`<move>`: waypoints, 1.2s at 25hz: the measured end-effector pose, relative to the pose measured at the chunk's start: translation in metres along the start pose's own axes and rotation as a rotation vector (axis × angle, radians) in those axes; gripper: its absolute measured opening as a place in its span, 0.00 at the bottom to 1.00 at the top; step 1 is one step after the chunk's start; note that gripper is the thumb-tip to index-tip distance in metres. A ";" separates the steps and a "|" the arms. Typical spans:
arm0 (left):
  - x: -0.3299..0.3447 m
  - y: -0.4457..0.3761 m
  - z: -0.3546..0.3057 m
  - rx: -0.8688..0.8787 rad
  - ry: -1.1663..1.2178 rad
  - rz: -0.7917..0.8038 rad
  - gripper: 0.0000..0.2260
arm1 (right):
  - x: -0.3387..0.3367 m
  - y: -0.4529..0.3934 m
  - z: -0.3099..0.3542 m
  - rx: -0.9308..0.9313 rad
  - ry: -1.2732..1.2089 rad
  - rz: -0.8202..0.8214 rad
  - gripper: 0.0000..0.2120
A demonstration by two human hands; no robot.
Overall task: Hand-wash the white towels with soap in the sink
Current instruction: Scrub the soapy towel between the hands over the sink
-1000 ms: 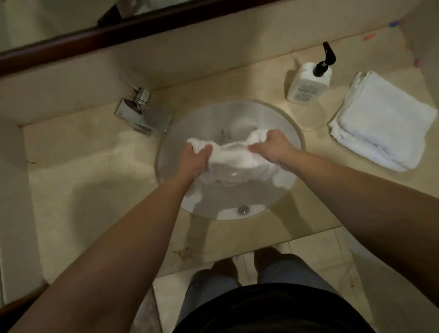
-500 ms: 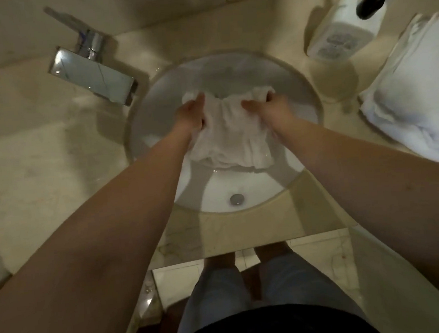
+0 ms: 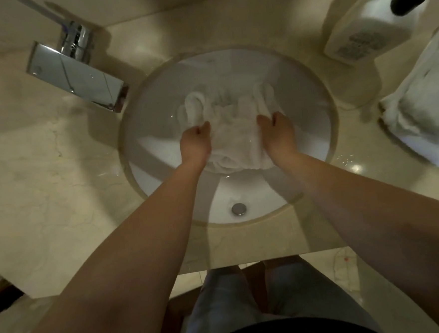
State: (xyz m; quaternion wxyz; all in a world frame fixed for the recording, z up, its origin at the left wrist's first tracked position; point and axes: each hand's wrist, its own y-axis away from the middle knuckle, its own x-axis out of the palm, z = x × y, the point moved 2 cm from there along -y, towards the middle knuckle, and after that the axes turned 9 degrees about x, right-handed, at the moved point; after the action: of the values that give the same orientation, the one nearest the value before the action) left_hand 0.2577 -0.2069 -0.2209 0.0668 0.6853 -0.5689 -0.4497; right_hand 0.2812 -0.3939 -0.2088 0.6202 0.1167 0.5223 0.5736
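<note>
Bench: we are looking down on a beige marble bench [image 3: 44, 163] in dim light, with a round white sink [image 3: 152, 113] sunk into it.
Sink: we are seeing its metal drain [image 3: 238, 208] at the near side of the basin, uncovered; a little water is glinting on the basin wall near the towel.
Wet towel: the white towel [image 3: 233, 136] we are washing is lying bunched in the middle of the sink, its far edges puffing up in two folds past our knuckles.
Left hand: our left hand [image 3: 195, 144] is gripping the left side of the wet towel, fingers [image 3: 200, 129] curling down into the cloth, thumb hidden from us.
Right hand: our right hand [image 3: 278, 135] is gripping the right side of the same towel, fingers curling closed round a fold; the two hands are sitting apart with cloth stretching between them.
Tap: a square chrome tap [image 3: 77, 75] is standing at the far left of the sink, its spout reaching to the rim.
Soap: a white pump bottle [image 3: 367, 26] with a black pump head is standing on the bench beyond the sink at the far right.
Dry towels: a folded stack of white towels [image 3: 424, 105] is lying on the bench at the right edge, well apart from the basin and partly out of view.
Below: we are seeing our own legs and the tiled floor [image 3: 340, 269] under the near edge of the bench.
</note>
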 end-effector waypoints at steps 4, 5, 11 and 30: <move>-0.001 0.010 -0.002 -0.098 0.445 -0.021 0.17 | 0.000 0.014 -0.007 0.143 -0.389 0.102 0.12; 0.000 0.016 0.005 -0.199 0.494 0.032 0.19 | 0.001 0.017 -0.014 0.235 -0.419 0.137 0.12; -0.013 0.047 0.001 -0.140 0.396 0.017 0.14 | -0.012 0.047 -0.032 0.328 -0.368 0.303 0.23; -0.176 0.218 -0.187 0.589 0.752 -0.226 0.18 | -0.125 0.275 0.162 -0.451 -0.691 0.220 0.15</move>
State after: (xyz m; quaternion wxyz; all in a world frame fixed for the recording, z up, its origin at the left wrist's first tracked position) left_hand 0.2391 -0.2123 0.1152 0.0218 0.8474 -0.5305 0.0045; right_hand 0.2714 -0.3381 0.1295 0.7039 0.2185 0.1299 0.6632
